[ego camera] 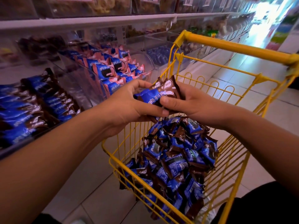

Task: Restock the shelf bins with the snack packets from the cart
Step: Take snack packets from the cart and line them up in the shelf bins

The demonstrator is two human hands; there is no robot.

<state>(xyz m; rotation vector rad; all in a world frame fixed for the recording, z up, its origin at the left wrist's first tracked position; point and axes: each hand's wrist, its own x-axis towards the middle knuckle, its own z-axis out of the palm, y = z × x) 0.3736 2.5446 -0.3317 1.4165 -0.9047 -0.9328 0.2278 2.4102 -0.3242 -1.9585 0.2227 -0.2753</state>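
Note:
Both hands meet above the yellow wire cart (233,160), gripping a small bunch of blue-and-brown snack packets (159,92). My left hand (129,104) holds the bunch from the left, thumb underneath. My right hand (187,102) pinches it from the right, thumb on top. A heap of the same packets (174,160) fills the cart below. At the left, a clear shelf bin (29,109) holds rows of matching blue-and-brown packets. The neighbouring bin (113,70) holds blue-and-pink packets.
The shelf unit runs along the left, with an upper shelf edge (97,20) and more clear bins of other snacks behind. The cart's yellow handle bar (234,46) crosses the upper right. Pale floor tiles (242,75) stretch down the aisle beyond.

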